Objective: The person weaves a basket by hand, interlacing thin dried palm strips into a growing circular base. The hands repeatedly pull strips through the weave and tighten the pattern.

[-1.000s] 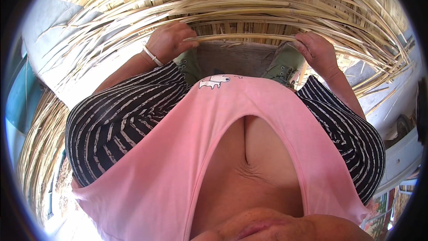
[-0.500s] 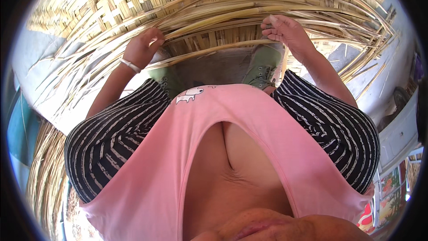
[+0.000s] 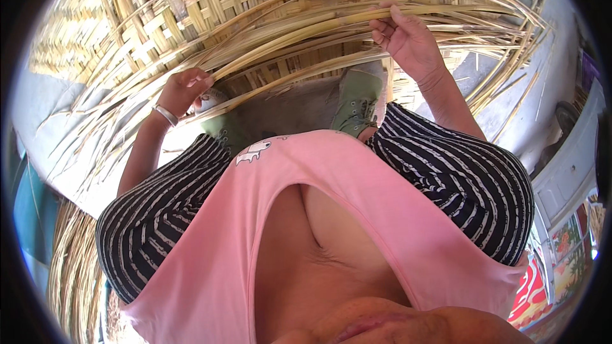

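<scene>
A large mat (image 3: 166, 28) of woven pale reed strips spreads in front of me, its near edge a fringe of loose, unwoven strips. One long yellowish strip (image 3: 341, 23) bows along that edge between my hands. At its left part, my left hand (image 3: 178, 95), with a pale bangle on the wrist, has its thumb and fingertips closed on the strip. My right hand (image 3: 411, 41) pinches the same strip farther right, between thumb and fingers, palm partly turned up. More loose strips (image 3: 280, 84) lie between the hands and my feet.
My green laced shoes (image 3: 358, 99) stand at the mat's near edge. Behind my left side lies a bundle of dry reeds (image 3: 73, 255) beside a blue-green object (image 3: 32, 210). To the right are a pale grey panel (image 3: 564, 175) and a dark shoe-like object (image 3: 566, 120).
My left hand has moved left and nearer to me. My right hand has risen slightly onto the yellowish strip, so the hands are farther apart. The view has shifted a little.
</scene>
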